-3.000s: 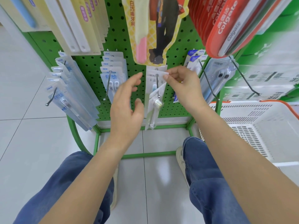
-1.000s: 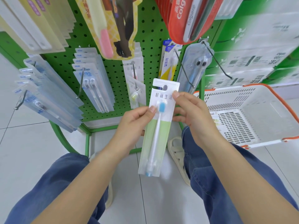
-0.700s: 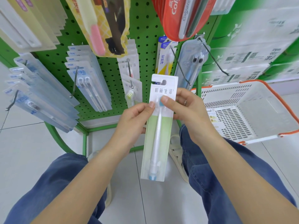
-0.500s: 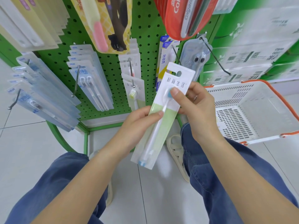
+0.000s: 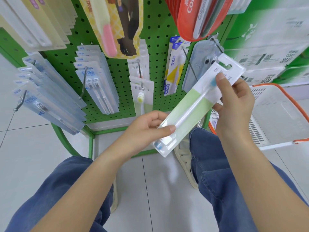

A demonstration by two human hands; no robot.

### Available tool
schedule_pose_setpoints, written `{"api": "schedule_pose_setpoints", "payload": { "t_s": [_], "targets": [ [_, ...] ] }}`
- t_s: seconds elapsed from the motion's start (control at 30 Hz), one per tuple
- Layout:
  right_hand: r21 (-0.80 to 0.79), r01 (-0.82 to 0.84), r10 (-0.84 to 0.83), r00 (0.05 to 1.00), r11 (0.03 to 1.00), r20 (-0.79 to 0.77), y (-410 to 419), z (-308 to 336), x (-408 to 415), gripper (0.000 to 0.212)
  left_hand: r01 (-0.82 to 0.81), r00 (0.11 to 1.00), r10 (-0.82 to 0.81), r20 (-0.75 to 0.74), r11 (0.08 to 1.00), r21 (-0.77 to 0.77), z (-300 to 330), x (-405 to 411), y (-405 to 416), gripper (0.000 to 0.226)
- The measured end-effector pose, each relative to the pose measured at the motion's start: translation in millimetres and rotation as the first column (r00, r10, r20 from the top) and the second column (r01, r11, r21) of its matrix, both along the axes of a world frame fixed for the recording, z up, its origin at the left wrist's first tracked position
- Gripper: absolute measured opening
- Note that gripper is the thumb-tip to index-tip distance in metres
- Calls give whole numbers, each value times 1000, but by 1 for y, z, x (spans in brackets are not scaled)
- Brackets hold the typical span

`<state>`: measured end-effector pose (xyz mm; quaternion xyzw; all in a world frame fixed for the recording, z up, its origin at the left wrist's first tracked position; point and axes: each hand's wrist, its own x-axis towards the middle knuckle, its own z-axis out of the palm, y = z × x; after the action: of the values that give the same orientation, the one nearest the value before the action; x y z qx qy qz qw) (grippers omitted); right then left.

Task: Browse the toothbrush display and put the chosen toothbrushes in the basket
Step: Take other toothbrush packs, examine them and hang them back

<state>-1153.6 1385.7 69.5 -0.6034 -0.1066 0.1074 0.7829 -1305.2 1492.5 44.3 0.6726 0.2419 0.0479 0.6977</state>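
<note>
- Head view, fingers first: right thumb [image 5: 220, 79] pressed flat on front of toothbrush pack [image 5: 194, 108], remaining right fingers curled behind its white upper card.
- Right hand [image 5: 234, 104] gripping upper end of pack, near hang hole.
- Left hand [image 5: 147, 128] pinching lower end: thumb laid across clear blister front, other fingers curled at pack's left edge.
- Pack held off the rack between both hands, tilted, top toward upper right, bottom toward lower left.
- Pack details: white header with printed characters, pale green lower panel, clear blister, white-handled brush with blue bristle head under right thumb, blue tip at bottom end.
- Upper end of pack near rim of shopping basket [image 5: 284, 114], not inside it; white plastic, orange rim, resting on floor to right, behind right hand.
- Green pegboard display [image 5: 157, 30] directly ahead, packs hanging on metal hooks.
- Matching green-and-white packs [image 5: 142, 94] on centre hook, front one with yellow bristle head.
- Clear twin-brush packs [image 5: 97, 86] on hook left of centre; further clear packs [image 5: 46, 97] fanned out at far left.
- Blue-and-yellow carded brush [image 5: 173, 69] right of centre; grey blister pack [image 5: 200, 64] beside it, partly behind held pack.
- Red Colgate packs [image 5: 189, 17] overhead at upper right.
- Blue jeans [image 5: 217, 164] on both legs below; cream shoe [image 5: 184, 158] on pale floor tiles [image 5: 25, 156].
</note>
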Motion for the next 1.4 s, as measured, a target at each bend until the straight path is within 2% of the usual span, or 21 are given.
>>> {"api": "schedule_pose_setpoints", "payload": {
  "t_s": [0.07,0.1,0.17,0.23,0.37,0.47,0.57,0.73,0.9,0.97,1.1,1.17,1.27,1.4],
  "targets": [
    [0,51,-51,998,999,-47,-1,-1,6,13,-40,999,39,16,994,97,-3,0,-1,38],
    [2,66,-65,995,998,-76,-1,-1,9,13,-76,997,74,19,977,198,-5,0,-2,41],
    [1,77,-76,990,997,-122,-2,-2,14,10,-106,993,119,-5,899,424,-8,-1,-4,40],
    [-16,74,-75,987,997,-143,-3,-4,16,10,-67,993,113,-45,819,570,-9,-1,-7,41],
    [-38,74,-80,981,997,-176,-2,-5,16,10,-75,994,107,0,703,707,-13,-1,-8,39],
    [-33,30,-38,970,999,-240,-2,-4,17,6,-150,988,118,96,670,727,-14,-3,-7,43],
    [-33,4,-13,962,999,-271,-1,-3,17,9,-185,983,140,122,696,694,-14,-5,-6,48],
    [13,-7,10,975,1000,-224,0,2,11,13,-134,990,128,59,720,681,-7,-7,-2,49],
    [-61,-146,135,979,987,-153,2,2,8,49,-82,992,123,-10,717,692,-11,-9,5,38],
    [-71,-200,193,977,977,-95,4,0,6,50,-111,989,150,-6,759,642,-13,-9,9,26],
    [-91,-300,308,948,950,84,4,-5,0,70,-138,985,169,-28,879,457,-13,-9,16,19],
    [-97,-312,323,938,945,129,4,-5,-2,64,-119,989,143,-44,931,344,-10,-9,19,19],
    [-66,-309,316,936,949,154,2,-4,-3,30,-73,994,85,-69,985,158,-5,-9,20,24],
    [-44,-257,260,954,965,150,0,-1,-6,7,-32,994,25,-103,997,-66,-1,-10,19,29]
  ]
}}
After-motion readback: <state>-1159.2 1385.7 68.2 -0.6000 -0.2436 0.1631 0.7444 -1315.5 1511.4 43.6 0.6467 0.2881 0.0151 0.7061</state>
